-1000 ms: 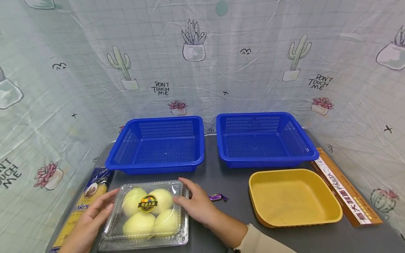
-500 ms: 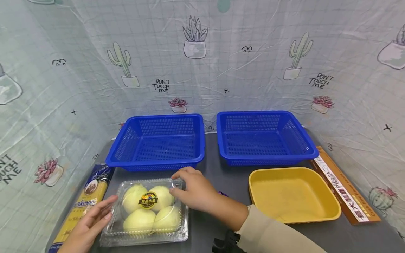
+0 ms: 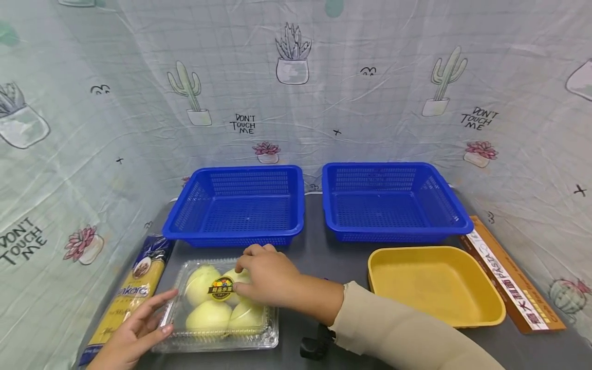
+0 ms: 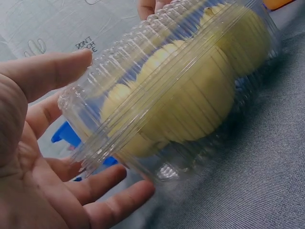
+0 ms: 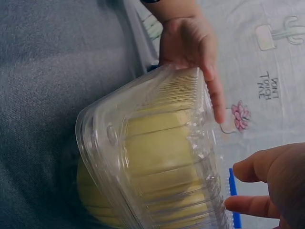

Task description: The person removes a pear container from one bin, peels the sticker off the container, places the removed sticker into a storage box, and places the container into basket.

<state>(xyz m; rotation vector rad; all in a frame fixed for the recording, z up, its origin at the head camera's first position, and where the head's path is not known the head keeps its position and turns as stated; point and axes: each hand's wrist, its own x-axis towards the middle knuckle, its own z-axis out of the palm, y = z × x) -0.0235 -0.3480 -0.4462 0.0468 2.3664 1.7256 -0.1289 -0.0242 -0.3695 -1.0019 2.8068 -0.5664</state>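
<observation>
A clear plastic fruit box (image 3: 178, 329) with a ribbed lid lies at the front left of the table. Through it show several round, pale yellow fruits (image 3: 208, 316) and a dark round label (image 3: 221, 289). My left hand (image 3: 139, 329) is spread at the box's left side, thumb by the front corner; in the left wrist view its fingers (image 4: 107, 186) reach along the box's end. My right hand (image 3: 268, 275) bends over the lid's right half. In the right wrist view its thumb and a finger stand apart, fingertips right at the lid's edge.
Two blue baskets (image 3: 233, 240) (image 3: 398, 231) stand behind. A yellow tray (image 3: 437, 308) sits at the right, beside a long pasta box (image 3: 513, 282). A spaghetti packet (image 3: 131, 298) lies at the far left. My forearm mostly hides a purple candy (image 3: 326, 279).
My right hand has moved from the box's right edge leftward over its lid, and its forearm now covers most of the candy. My left hand has come closer to the box's left side.
</observation>
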